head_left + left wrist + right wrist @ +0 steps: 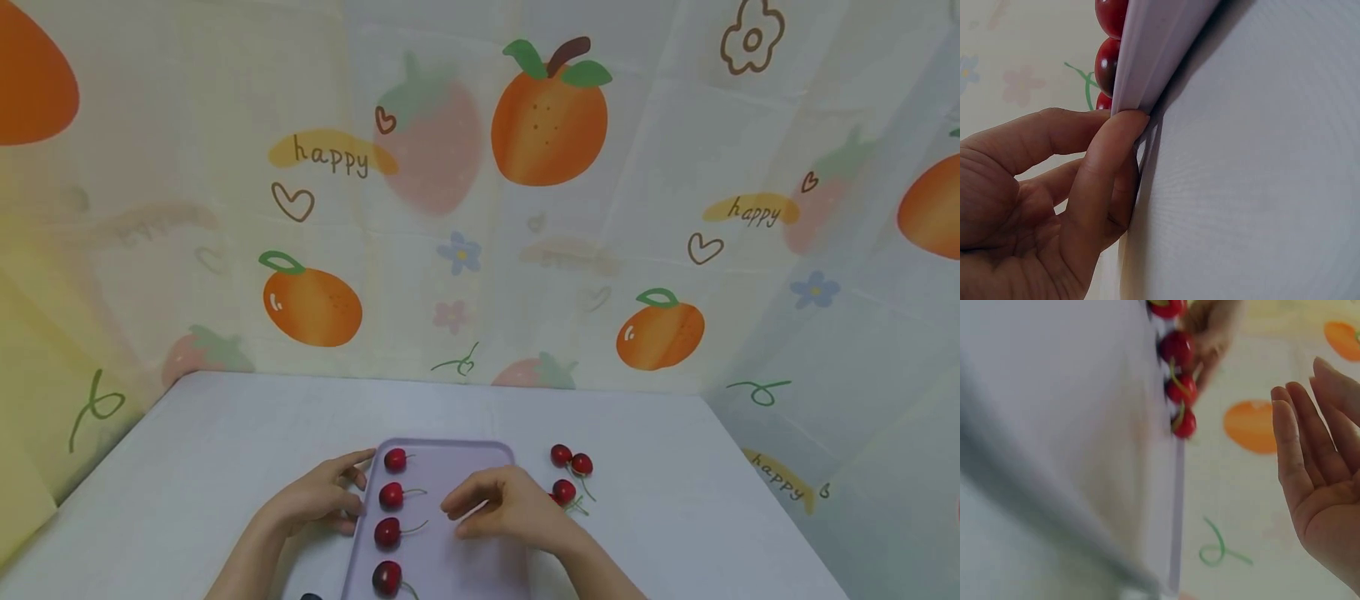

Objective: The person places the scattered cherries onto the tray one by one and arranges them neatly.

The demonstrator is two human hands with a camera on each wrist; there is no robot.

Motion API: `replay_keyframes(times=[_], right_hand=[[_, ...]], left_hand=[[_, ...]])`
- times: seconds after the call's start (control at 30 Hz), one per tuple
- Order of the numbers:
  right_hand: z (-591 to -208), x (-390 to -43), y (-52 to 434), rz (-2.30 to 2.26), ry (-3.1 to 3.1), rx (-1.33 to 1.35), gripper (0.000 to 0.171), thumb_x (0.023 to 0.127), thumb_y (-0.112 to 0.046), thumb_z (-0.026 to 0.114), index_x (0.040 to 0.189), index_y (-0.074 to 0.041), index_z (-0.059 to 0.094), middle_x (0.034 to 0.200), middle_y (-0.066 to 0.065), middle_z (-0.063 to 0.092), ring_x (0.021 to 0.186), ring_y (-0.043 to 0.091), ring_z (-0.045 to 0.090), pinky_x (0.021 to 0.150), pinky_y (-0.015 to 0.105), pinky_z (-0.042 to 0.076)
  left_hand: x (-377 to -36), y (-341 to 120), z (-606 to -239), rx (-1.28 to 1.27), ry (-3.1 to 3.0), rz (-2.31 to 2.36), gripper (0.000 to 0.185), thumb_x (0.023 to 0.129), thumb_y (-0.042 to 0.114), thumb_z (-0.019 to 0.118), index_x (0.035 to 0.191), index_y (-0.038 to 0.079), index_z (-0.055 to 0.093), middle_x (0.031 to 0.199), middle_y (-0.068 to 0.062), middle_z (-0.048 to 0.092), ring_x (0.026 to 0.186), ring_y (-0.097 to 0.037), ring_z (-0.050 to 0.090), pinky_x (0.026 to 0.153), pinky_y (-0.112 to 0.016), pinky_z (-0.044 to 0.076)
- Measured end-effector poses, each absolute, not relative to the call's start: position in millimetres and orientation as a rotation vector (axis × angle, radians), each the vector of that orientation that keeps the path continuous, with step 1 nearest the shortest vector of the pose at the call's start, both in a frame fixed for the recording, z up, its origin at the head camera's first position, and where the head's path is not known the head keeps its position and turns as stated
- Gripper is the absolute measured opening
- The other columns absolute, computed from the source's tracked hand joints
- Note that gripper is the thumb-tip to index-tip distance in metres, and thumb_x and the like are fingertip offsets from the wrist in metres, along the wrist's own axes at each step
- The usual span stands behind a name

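The white table sits against a fruit-print backdrop, and from the head view a lilac tray lies at its near middle with four cherries lined in a column along its left side. A loose cluster of cherries lies on the table just right of the tray, partly behind the right hand. That hand hovers over the tray's middle holding nothing; the right wrist view shows what the head view does not, an open palm with straight, relaxed fingers well apart from the cherries. The left hand rests at the tray's left edge; only the left wrist view shows its thumb pressed against the tray's rim with the fingers behind it, pinching the rim, cherries just above.
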State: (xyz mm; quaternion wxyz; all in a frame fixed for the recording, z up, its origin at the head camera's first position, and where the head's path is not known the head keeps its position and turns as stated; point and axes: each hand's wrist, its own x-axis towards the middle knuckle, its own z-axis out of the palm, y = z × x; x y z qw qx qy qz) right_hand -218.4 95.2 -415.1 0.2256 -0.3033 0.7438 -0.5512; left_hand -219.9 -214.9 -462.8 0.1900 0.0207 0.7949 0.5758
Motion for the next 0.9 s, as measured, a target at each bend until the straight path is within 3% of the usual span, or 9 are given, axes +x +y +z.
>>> replay_keyframes(times=[0.27, 0.57, 0.77, 0.9], right_hand=[[-408, -234, 138, -1.610, 2.238, -0.694, 0.031, 0.083, -0.015, 0.076, 0.113, -0.007, 0.072, 0.118, 0.025, 0.068, 0.103, 0.025, 0.071, 0.082, 0.022, 0.060], [-409, -248, 184, -1.728, 2.406, -0.534, 0.041, 0.085, -0.015, 0.074, 0.122, 0.000, 0.066, 0.113, 0.006, 0.072, 0.100, 0.014, 0.071, 0.085, 0.020, 0.059], [-412, -253, 202, -1.747, 2.502, -0.378, 0.038, 0.085, -0.014, 0.075, 0.120, -0.004, 0.068, 0.119, 0.021, 0.068, 0.097, 0.011, 0.068, 0.082, 0.018, 0.058], [-418, -256, 209, -1.737, 2.617, -0.269, 0.037, 0.084, -0.011, 0.074, 0.121, -0.005, 0.068, 0.124, 0.022, 0.066, 0.104, 0.017, 0.067, 0.084, 0.014, 0.056]], left_hand=[[-219, -215, -462, 0.056, 2.237, 1.618, 0.091, 0.071, -0.003, 0.067, 0.153, 0.000, 0.028, 0.109, -0.015, 0.047, 0.062, -0.015, 0.054, 0.059, -0.027, 0.059], [-220, -214, -464, 0.041, 2.239, 1.615, 0.090, 0.071, -0.004, 0.067, 0.153, 0.000, 0.029, 0.109, -0.015, 0.047, 0.064, -0.016, 0.055, 0.059, -0.029, 0.059], [-220, -214, -465, 0.034, 2.250, 1.604, 0.090, 0.071, -0.003, 0.068, 0.152, 0.001, 0.030, 0.110, -0.015, 0.047, 0.066, -0.016, 0.056, 0.060, -0.029, 0.059], [-221, -214, -465, 0.037, 2.251, 1.602, 0.089, 0.071, -0.003, 0.068, 0.152, 0.001, 0.030, 0.110, -0.015, 0.047, 0.066, -0.017, 0.056, 0.060, -0.029, 0.059]])
